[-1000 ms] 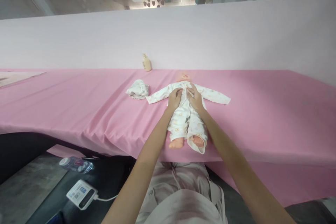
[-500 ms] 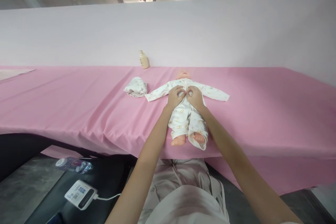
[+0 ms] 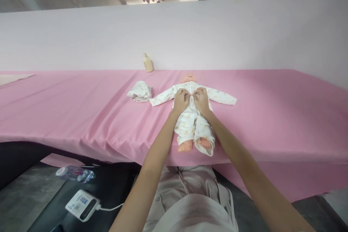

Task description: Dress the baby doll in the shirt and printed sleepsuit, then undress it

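A baby doll (image 3: 185, 146) lies on its back on the pink cloth, feet towards me. It wears a white printed baby top (image 3: 221, 96) with the sleeves spread wide, and matching printed trousers (image 3: 185, 125). At the front of the top, my left hand (image 3: 181, 100) pinches the fabric near the middle. Just beside it, my right hand (image 3: 201, 100) pinches the other side of the front opening. The fingertips of both hands are close together, and whatever small fastening lies between them is hidden.
Left of the doll sits a folded white cloth (image 3: 140, 91). A cream pump bottle (image 3: 148, 63) stands by the white wall (image 3: 174, 32). The pink cloth (image 3: 81, 108) covers the table. Below left, a black seat holds a plastic bottle (image 3: 75, 174) and a white device (image 3: 82, 205) with a cable.
My hands have drawn slightly apart at the front of the top, with the fingers shifted a little. The view has tilted slightly. The doll and other objects stay in place.
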The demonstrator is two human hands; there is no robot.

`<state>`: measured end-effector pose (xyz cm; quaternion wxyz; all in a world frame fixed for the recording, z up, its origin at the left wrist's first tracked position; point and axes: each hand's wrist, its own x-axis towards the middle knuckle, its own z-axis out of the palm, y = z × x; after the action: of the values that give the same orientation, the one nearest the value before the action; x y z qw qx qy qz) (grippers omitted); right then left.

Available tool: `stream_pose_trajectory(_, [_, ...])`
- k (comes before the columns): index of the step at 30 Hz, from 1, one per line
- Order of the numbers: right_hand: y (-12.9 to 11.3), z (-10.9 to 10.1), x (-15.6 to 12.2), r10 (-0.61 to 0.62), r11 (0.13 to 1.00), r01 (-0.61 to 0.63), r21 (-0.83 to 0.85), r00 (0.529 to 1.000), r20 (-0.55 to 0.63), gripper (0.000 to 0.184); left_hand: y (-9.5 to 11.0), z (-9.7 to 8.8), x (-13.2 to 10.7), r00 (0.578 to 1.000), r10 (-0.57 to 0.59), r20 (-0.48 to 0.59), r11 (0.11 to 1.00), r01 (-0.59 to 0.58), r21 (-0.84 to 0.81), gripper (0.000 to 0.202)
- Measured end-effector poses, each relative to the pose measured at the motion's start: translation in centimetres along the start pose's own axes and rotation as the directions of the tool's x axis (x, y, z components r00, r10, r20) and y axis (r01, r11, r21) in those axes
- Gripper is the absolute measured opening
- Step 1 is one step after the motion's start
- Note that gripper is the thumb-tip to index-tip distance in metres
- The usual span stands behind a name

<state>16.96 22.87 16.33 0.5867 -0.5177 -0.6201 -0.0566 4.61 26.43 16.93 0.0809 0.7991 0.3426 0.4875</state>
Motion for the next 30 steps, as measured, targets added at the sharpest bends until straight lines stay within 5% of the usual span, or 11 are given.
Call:
stream_pose_trajectory(11, [-1.0,-0.7,0.0,-0.115,0.961,0.129,-0.243,0.991,0.07,0.009,0.2,-0.2,-0.1,1.0,-0.01,-0.017,1.0,0.009,-0.021,0.011])
stream_pose_trajectory(19, [-1.5,-0.8,-0.3,-0.152,0.977,0.174,-0.123,0.974,0.171,0.025,-0.1,-0.3,-0.3,0.999,-0.051,-0.019,0.995,0.049,-0.084,0.014])
stream_pose_trajectory(30, [-1.1,-0.4,-0.3,-0.143,0.98,0.157,-0.126,0.983,0.113,0.024,-0.4,-0.2,-0.3,0.999,-0.026,-0.03,0.986,0.021,-0.168,0.017])
